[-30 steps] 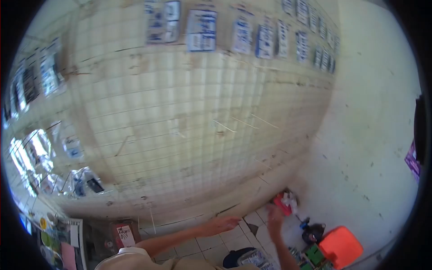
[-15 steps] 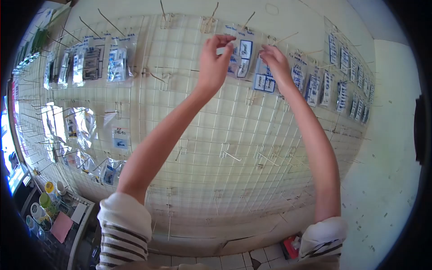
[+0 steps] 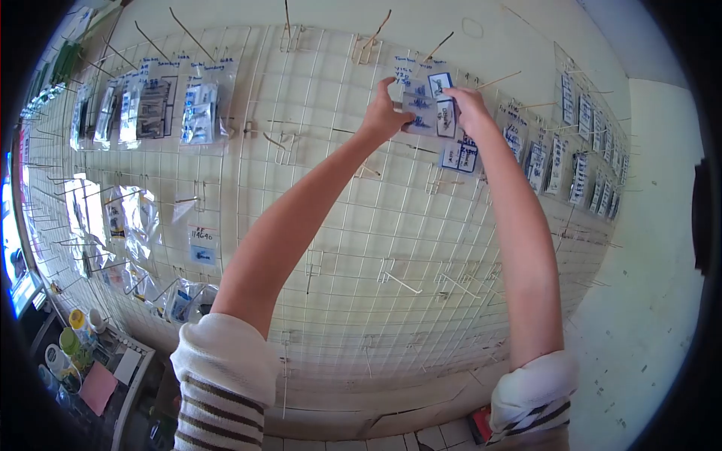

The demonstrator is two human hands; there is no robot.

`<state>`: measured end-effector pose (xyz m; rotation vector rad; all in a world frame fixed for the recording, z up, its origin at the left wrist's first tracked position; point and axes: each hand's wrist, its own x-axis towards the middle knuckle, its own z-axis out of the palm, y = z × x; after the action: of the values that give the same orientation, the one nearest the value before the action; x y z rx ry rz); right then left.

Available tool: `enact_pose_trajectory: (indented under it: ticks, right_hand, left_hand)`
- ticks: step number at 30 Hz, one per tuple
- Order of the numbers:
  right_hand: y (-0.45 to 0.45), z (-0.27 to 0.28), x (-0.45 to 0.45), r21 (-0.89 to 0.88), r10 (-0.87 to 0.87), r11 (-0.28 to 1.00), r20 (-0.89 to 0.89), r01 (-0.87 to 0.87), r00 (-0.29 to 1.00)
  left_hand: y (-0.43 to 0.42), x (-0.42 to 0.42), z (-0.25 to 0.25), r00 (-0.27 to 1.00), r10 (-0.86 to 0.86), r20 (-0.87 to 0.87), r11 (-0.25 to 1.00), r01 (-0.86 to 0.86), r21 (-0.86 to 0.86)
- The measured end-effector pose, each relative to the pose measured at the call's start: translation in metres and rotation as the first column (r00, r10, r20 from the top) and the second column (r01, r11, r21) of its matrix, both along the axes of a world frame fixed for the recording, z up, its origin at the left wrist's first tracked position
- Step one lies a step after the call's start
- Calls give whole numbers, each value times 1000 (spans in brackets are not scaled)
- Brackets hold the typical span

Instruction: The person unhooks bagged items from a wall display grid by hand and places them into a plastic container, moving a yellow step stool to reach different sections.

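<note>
A clear plastic packet [image 3: 421, 101] with blue handwriting and dark-framed labels hangs at a hook on the upper wire grid. My left hand [image 3: 387, 113] grips its left edge, thumb and fingers on either side of the lower corner. At the packet's right edge, my right hand [image 3: 471, 111] pinches it beside the white labels. Just below my right hand, part of another labelled packet [image 3: 459, 158] shows. The hook [image 3: 438, 46] sticks out above the packet.
More packets hang at the right [image 3: 568, 169] and upper left [image 3: 199, 113]. Metal hooks stick out of the wire grid [image 3: 338, 225]. Bottles [image 3: 71, 342] and a pink paper [image 3: 98, 388] stand or lie at the lower left. A bare wall [image 3: 647, 263] is at the right.
Both hands have risen from low over the floor to the packets on the grid. Since half a second ago they have closed on one packet, which now tilts.
</note>
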<state>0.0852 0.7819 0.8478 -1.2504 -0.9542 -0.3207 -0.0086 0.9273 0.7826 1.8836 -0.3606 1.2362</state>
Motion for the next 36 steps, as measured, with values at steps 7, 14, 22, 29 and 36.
enact_pose_trajectory:
  ticks: [7,14,22,29,36]
  right_hand:
    - [-22,24,-29,-81,-57,995,42,60,998]
    - [-15,49,-77,-70,-152,980,340,187,928]
    - [-21,53,-89,-168,-53,981,243,96,969]
    - [-23,56,-89,-140,33,990,159,-10,987]
    - [-62,16,-118,124,17,991,292,-55,956]
  left_hand:
    - [-18,-37,16,868,-486,96,874,485,41]
    - [-25,-64,17,846,-524,99,851,514,105]
    - [-29,-82,21,757,-637,148,763,590,264]
    - [-39,-95,12,719,-673,174,728,603,326]
    - [-59,-108,-36,764,-606,222,790,545,282]
